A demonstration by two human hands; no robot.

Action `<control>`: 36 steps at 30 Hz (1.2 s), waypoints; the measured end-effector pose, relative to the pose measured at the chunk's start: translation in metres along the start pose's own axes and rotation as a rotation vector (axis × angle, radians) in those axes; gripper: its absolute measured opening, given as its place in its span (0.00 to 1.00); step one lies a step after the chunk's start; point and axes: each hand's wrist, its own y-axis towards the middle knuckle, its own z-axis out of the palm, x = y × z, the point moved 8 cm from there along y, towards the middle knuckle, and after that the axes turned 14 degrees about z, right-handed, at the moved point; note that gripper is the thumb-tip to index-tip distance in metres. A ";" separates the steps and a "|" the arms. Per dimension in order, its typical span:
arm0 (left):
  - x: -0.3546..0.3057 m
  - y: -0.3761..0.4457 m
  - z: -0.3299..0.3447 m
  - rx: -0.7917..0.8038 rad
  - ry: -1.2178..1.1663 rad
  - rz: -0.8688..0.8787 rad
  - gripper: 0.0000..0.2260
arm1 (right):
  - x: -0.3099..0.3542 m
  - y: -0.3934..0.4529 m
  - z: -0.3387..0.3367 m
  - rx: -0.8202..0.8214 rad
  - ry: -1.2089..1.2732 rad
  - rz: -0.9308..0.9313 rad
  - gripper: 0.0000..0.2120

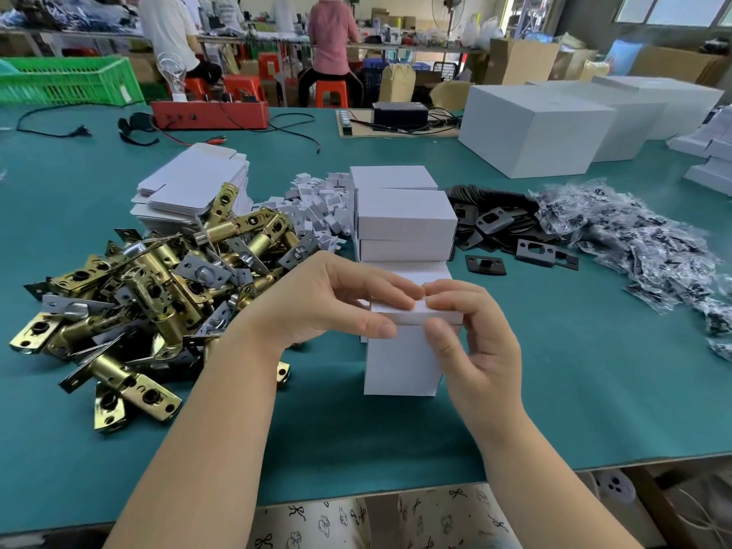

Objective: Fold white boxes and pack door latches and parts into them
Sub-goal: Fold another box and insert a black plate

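both hands pinched the top flap of the small white cardboard box (402,362), standing upright on the teal desk (554,390): left hand (317,303) at 9 o'clock, right hand (471,330) at 3. pressing both corners evenly would likely seat the tuck without creasing. brass door latches (138,303) lay piled at 9 o'clock.

You have one upright small white cardboard box (402,362) in your two hands. Behind it, at least three closed small white boxes (406,219) in a stack. Three large white cartons (530,136) at far right. Brass-coloured metal door latches (158,279): a heap, too many to count. Likewise black metal strike plates (495,223), clear bagged parts (641,239) and flat white box blanks (190,188).
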 end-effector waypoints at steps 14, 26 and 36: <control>0.004 -0.021 0.000 -0.117 0.162 -0.002 0.11 | -0.002 -0.007 -0.004 -0.055 -0.135 -0.011 0.04; 0.009 -0.039 -0.013 -0.576 0.031 0.060 0.14 | -0.022 -0.006 -0.009 -0.067 0.077 0.212 0.21; 0.040 -0.053 -0.014 -1.083 -0.189 -0.067 0.10 | -0.026 -0.003 0.001 -0.045 -0.252 0.233 0.35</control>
